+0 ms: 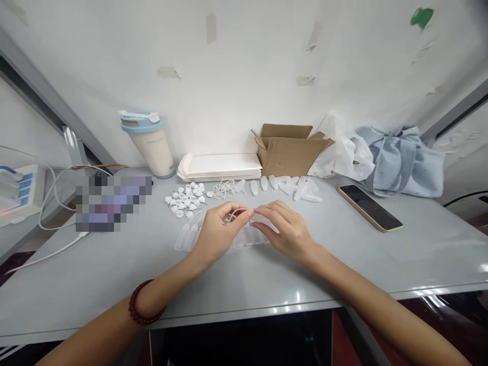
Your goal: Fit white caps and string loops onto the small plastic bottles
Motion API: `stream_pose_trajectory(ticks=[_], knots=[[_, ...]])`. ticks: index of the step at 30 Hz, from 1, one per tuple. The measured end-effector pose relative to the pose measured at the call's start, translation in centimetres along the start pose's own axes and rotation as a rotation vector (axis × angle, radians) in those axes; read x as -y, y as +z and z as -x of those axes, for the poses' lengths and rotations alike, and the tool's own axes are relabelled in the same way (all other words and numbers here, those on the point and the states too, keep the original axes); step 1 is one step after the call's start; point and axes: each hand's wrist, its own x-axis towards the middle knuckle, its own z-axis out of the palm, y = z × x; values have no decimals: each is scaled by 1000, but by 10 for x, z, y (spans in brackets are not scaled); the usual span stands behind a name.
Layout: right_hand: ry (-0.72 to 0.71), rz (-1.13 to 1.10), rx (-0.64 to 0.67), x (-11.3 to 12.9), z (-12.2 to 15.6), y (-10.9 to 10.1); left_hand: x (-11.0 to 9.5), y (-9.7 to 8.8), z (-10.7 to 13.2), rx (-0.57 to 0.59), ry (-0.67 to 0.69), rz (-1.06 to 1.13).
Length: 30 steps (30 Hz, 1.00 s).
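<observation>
As my left hand (218, 230) pinches a thin white ring (237, 212) and my right hand (285, 230) pinches a clear tube (257, 218) just above the surface (343, 256), both seem light and slippery, so fingertip holds near the tube's mouth suit best. Beyond lie white caps (186, 198) and loose tubes (293, 187).

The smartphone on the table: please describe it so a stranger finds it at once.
On the grey table, look right of the open brown cardboard box, before the crumpled blue cloth. The flat black smartphone with a gold edge lies there alone, the only dark, glossy thing.
</observation>
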Motion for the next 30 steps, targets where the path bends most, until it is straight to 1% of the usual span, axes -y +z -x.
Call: stream_pose_trajectory(ticks=[2,5,7,9,11,12,14,16,18,21,25,27,30], knots=[[127,-111,0,2,-1,-2,1,0,0,20,34,-5],[433,-347,70,5,-4,-7,4,0,0,34,112,-49],[599,-518,112,5,-7,-12,5,-1,-1,12,203,-130],[723,-678,131,3,-10,-16,4,-4,-2,-37,377,-247],[823,-807,144,0,-13,-19,1,-7,-6,-67,609,-358],[857,-865,150,-2,-14,-21,-2,-9,-7,-64,715,-406],[886,-972,166,-6,-15,-24,-8,-12,-11,-19,864,-487],[878,-1055,178,-10,-16,-27,-13,-13,-15,48,936,-562],[861,-1105,178,-14,-17,-31,-18,-9,-18,100,972,-627],[842,-1154,178,-22,-18,-38,-22,1,-25,122,1001,-679],[880,-1171,211,-38,-19,-51,-27,19,-34,115,1023,-707],[896,-1132,272,-49,-18,-61,-28,28,-38,136,1007,-725],[933,-985,446,-66,-16,-76,-26,41,-41,218,944,-770]])
